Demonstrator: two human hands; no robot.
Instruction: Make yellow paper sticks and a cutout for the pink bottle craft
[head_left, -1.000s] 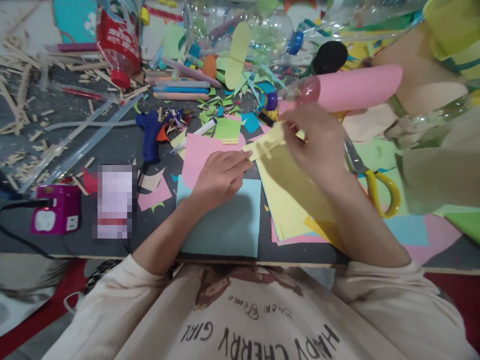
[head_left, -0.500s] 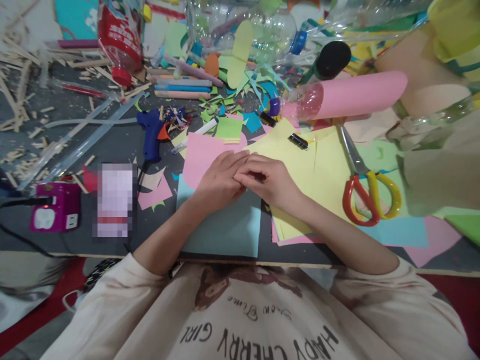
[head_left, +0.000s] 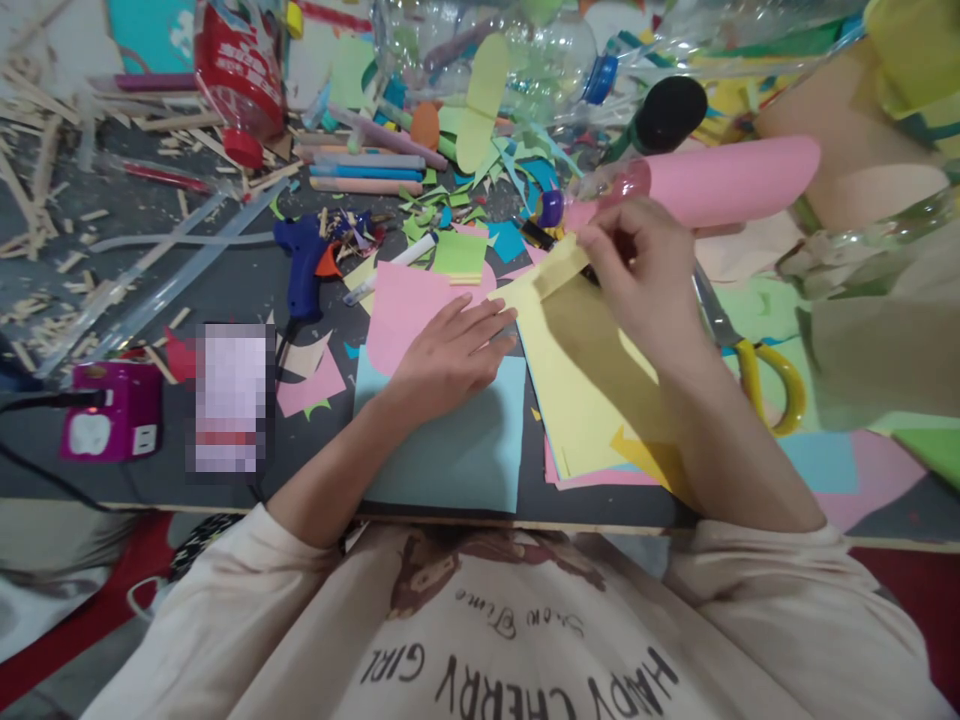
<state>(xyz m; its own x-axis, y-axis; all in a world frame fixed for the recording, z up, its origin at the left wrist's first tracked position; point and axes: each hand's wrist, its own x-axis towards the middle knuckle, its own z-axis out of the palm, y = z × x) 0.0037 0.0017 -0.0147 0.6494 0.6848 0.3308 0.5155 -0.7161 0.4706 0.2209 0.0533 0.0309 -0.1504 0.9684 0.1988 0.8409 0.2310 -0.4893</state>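
Note:
My left hand (head_left: 457, 350) lies flat with its fingers spread, across a pink paper piece (head_left: 397, 310) and a light blue sheet (head_left: 442, 450). Beyond its fingertips, at the upper right, my right hand (head_left: 649, 275) pinches the far edge of a yellow sheet of paper (head_left: 577, 400). That edge is raised and curled, and it shades the sheet's surface. Part of the yellow paper is hidden under my right hand and forearm. Scissors (head_left: 772, 385) with a yellow handle loop showing lie right of that forearm, partly covered by it.
A blue glue gun (head_left: 304, 265), a marker (head_left: 390, 270) and a blurred phone-like object (head_left: 229, 400) lie to the left. A pink-wrapped bottle (head_left: 735, 180) lies behind my right hand. Paper scraps (head_left: 442, 205), wooden bits (head_left: 45, 200) and a red-labelled bottle (head_left: 238, 70) crowd the back.
My hands were together over the blue sheet; now they are apart. The right one has moved up and right and lifted the yellow paper's edge. My left hand has spread flat.

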